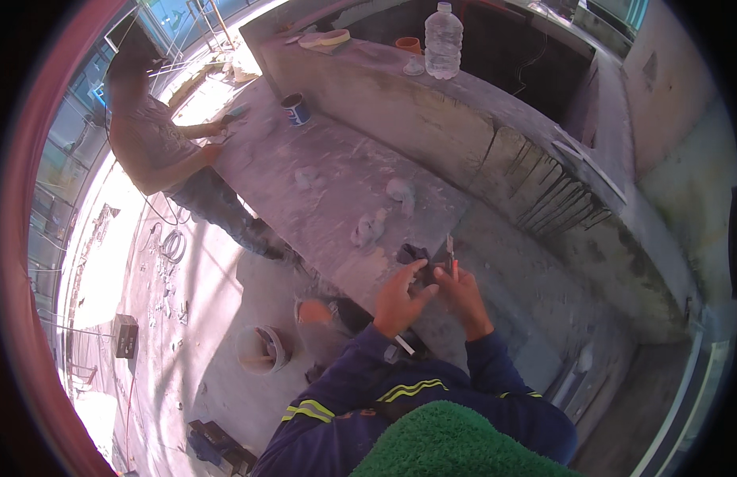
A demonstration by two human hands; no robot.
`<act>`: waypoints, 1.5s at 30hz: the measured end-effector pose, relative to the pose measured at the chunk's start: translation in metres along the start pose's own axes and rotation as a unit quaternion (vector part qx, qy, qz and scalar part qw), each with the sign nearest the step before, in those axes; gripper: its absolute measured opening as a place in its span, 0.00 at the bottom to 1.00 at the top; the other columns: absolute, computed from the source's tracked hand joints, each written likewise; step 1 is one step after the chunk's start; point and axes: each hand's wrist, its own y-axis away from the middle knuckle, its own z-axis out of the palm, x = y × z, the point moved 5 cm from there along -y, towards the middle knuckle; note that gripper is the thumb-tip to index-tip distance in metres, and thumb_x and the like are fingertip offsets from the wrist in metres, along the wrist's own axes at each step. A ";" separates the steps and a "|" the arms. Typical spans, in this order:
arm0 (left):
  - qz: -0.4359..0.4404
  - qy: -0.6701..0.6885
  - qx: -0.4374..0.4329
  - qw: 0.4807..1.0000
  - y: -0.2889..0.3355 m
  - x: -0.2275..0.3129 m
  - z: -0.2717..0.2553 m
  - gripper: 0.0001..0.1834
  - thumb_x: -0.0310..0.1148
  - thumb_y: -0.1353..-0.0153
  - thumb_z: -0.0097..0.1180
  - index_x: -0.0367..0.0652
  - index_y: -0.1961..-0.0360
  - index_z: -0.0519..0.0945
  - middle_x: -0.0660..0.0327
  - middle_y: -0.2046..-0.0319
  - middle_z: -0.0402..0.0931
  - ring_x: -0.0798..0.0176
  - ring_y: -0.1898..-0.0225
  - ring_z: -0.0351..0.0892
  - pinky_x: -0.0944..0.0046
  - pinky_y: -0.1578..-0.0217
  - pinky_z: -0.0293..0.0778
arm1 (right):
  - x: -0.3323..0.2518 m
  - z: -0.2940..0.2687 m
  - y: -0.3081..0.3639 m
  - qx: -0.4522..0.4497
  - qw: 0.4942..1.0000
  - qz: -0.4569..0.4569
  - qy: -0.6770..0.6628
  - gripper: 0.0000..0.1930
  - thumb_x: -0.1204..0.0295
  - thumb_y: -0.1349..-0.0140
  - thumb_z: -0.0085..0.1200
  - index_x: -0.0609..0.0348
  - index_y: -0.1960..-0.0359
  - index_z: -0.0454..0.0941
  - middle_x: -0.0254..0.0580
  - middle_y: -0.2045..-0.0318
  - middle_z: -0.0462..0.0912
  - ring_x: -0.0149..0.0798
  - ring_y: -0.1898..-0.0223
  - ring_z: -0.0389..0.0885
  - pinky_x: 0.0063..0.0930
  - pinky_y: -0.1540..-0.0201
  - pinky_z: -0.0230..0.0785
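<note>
My left hand (pixel 398 300) is at the near end of a dusty grey slab, its fingers curled against a small dark bundle (pixel 413 254) that looks like cloth. Close beside it, my right hand (pixel 462 300) grips a slim tool with a red handle and a greyish tip (pixel 451 248), which points away from me. Its exact kind is too small to make out. Both hands nearly meet, and the space between the fingers is partly hidden. Pale crumpled lumps (pixel 368 229) lie on the slab (pixel 336 175) just beyond my hands.
A co-worker (pixel 150 143) stands at the slab's far left, hands over its edge. A paint can (pixel 295 110) sits on the slab. On the concrete ledge stands a clear plastic bottle (pixel 444 44). A bucket (pixel 263 350), a dark box (pixel 125 336) and coiled cable (pixel 173 246) are on the floor.
</note>
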 end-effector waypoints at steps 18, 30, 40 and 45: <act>-0.196 0.208 -0.009 0.958 0.007 -0.090 0.024 0.21 0.39 0.26 0.63 0.32 0.42 0.84 0.52 0.50 0.87 0.55 0.46 0.86 0.54 0.45 0.78 | 0.002 -0.011 -0.005 0.016 0.996 -0.074 0.043 0.23 0.56 0.22 0.59 0.64 0.38 0.81 0.30 0.63 0.81 0.22 0.71 0.74 0.21 0.70 0.65; -0.190 0.566 -0.052 0.801 0.007 -0.090 0.030 0.14 0.30 0.21 0.53 0.38 0.40 0.80 0.55 0.46 0.85 0.54 0.48 0.86 0.47 0.43 0.79 | 0.044 -0.012 0.010 -0.059 0.998 0.010 -0.020 0.21 0.53 0.17 0.50 0.52 0.34 0.73 0.30 0.61 0.85 0.20 0.75 0.77 0.16 0.83 0.63; -0.220 0.491 -0.028 0.842 0.010 -0.098 0.035 0.11 0.26 0.25 0.63 0.37 0.45 0.84 0.58 0.54 0.86 0.63 0.57 0.85 0.62 0.54 0.82 | 0.077 -0.003 0.001 -0.108 0.985 0.029 -0.131 0.15 0.60 0.15 0.48 0.50 0.37 0.76 0.34 0.60 0.86 0.24 0.74 0.79 0.18 0.75 0.69; -0.222 0.448 -0.001 0.866 0.007 -0.100 0.033 0.12 0.25 0.27 0.63 0.38 0.45 0.84 0.61 0.57 0.86 0.66 0.60 0.85 0.64 0.58 0.81 | 0.080 -0.006 0.003 -0.126 0.989 0.020 -0.069 0.16 0.56 0.16 0.50 0.50 0.37 0.76 0.31 0.60 0.87 0.21 0.72 0.79 0.17 0.75 0.69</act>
